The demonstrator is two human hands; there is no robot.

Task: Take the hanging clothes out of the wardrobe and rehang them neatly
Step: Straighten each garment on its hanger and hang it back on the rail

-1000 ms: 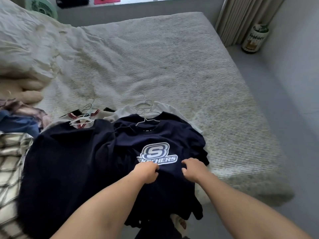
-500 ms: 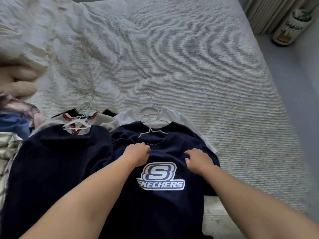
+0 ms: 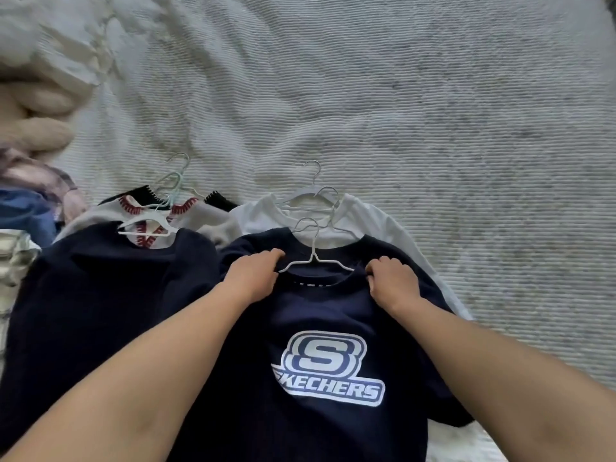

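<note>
A navy T-shirt with a white Skechers logo (image 3: 326,328) lies flat on the bed, on a white wire hanger (image 3: 313,258) whose hook points away from me. My left hand (image 3: 253,278) grips the shirt's left shoulder beside the collar. My right hand (image 3: 391,281) pinches the right shoulder at the other end of the hanger. Under it lie a white shirt (image 3: 360,215) on its own hanger and, to the left, a plain navy shirt (image 3: 110,295) over a baseball-print garment (image 3: 186,211), each on hangers.
The ribbed grey-white bedspread (image 3: 400,111) stretches ahead and to the right. A crumpled duvet (image 3: 43,38) and a beige cushion (image 3: 33,111) sit at the far left. A pile of other clothes (image 3: 23,208), blue and checked, lies at the left edge.
Both hands have slid up the Skechers shirt from the logo to the shoulders at the collar. The view has tilted down and closer to the bed.
</note>
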